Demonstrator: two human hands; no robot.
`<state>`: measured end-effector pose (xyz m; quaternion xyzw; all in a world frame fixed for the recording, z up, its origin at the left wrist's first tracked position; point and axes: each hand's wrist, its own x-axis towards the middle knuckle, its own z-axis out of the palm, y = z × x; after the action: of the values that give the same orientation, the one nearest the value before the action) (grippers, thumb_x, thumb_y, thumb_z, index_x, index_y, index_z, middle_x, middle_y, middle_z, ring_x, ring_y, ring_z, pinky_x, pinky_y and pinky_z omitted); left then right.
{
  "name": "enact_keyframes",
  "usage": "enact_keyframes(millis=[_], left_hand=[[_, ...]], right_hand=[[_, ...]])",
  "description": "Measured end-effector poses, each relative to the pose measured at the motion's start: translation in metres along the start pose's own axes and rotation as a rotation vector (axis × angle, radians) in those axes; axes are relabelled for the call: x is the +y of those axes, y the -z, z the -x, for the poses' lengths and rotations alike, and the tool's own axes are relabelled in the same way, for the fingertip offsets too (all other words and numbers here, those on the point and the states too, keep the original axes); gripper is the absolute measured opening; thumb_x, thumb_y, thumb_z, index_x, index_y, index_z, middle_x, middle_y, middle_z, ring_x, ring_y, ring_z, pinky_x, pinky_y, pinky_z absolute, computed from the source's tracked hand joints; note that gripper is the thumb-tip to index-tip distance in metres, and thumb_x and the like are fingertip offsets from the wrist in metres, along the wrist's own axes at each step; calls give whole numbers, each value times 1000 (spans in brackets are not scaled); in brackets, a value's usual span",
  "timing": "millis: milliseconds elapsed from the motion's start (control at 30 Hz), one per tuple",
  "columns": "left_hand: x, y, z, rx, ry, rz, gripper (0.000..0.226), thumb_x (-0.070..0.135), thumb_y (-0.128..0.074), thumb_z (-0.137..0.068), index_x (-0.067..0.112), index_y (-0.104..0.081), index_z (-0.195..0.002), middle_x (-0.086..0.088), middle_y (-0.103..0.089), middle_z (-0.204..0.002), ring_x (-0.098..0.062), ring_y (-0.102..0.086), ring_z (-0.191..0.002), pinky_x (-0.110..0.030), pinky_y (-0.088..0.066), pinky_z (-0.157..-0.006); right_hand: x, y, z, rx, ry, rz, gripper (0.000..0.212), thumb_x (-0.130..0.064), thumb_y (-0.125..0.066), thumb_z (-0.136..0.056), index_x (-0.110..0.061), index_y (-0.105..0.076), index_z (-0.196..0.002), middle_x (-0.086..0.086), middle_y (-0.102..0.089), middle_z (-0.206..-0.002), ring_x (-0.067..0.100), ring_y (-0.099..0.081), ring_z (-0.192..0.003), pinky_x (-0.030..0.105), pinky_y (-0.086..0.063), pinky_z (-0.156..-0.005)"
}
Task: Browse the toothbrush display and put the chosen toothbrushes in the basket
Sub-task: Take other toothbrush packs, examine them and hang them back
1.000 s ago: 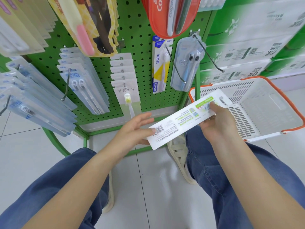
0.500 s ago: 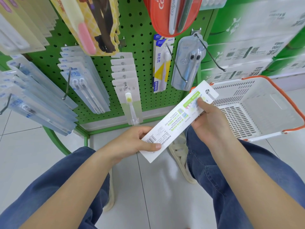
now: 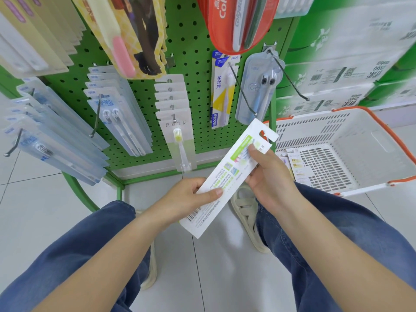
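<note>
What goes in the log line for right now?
left hand: holds white toothbrush pack | right hand: holds pack | white plastic basket: pack outside

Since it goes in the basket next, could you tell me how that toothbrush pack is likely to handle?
The toothbrush pack looks like flat card, probably light. It stays straight between the left hand and right hand, so likely fairly stiff. Flat, it should not roll in the basket.
</note>
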<state>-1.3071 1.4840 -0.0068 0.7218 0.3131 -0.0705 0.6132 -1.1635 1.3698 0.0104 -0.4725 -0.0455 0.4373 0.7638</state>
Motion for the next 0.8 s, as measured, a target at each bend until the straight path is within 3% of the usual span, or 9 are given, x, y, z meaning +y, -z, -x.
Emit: enact_keyframes(millis=[167, 333, 467, 533, 600, 633, 733, 800], left_hand=[[0, -2, 0, -2, -7, 26, 16, 38, -66, -88, 25, -73, -93, 8, -74, -84, -4, -64, -68, -16, -45, -62], [1, -4, -2, -14, -15, 42, 21, 37, -66, -88, 21, -73, -101, 4, -76, -91, -4, -65, -70, -16, -46, -63], [-1, -4, -2, 18, -28, -48, 32, 48, -67, -87, 21, -71, -103, 2, -75, -95, -7, -65, -74, -25, -48, -71], [-3, -4, -1, 141, -111, -328, 43, 56, -60, -87, 29, -61, -120, 10, -71, -107, -8, -66, -89, -32, -52, -81], [-1, -6, 4, 290, -226, -762, 56, 56, -49, -93, 35, -36, -143, 14, -57, -131, -12, -60, -110, -33, -49, -86], [1, -8, 6, 329, -279, -863, 61, 56, -44, -95, 35, -25, -149, 13, -50, -140, -13, -55, -117, -31, -47, -86], [3, -14, 8, 270, -284, -842, 78, 60, -43, -93, 31, -5, -155, 10, -34, -153, -13, -46, -128, -29, -41, -89], [0, -17, 7, 220, -265, -875, 85, 61, -45, -92, 27, 1, -155, 8, -28, -157, -15, -44, -130, -30, -41, -91]], right_hand=[[1, -1, 1, 27, 34, 103, 24, 7, -58, -88, -4, -56, -109, 8, -66, -92, 20, -65, -81, 35, -56, -77], [0, -3, 1, 105, 49, 48, 5, -12, -58, -94, -14, -63, -94, 0, -68, -84, 12, -65, -73, 27, -56, -67], [2, -4, -1, 167, 17, 62, 16, -28, -52, -98, -14, -61, -99, 1, -66, -86, 12, -63, -74, 28, -55, -69], [4, -5, -1, 185, 0, 89, 20, -29, -49, -100, -13, -60, -101, 2, -65, -86, 14, -63, -76, 29, -55, -72], [7, -6, 0, 155, -32, 114, 24, -30, -46, -101, -11, -61, -106, 3, -67, -89, 16, -64, -81, 32, -55, -77], [9, -7, 1, 126, -54, 133, 27, -30, -45, -102, -11, -61, -109, 4, -68, -92, 18, -64, -85, 34, -55, -80], [12, -11, 4, 19, -106, 157, 25, -28, -43, -102, -11, -61, -109, 5, -68, -95, 17, -66, -88, 31, -56, -83], [13, -11, 6, -93, -113, 159, 20, -19, -53, -98, -9, -60, -113, 11, -64, -105, 19, -65, -95, 30, -55, -87]])
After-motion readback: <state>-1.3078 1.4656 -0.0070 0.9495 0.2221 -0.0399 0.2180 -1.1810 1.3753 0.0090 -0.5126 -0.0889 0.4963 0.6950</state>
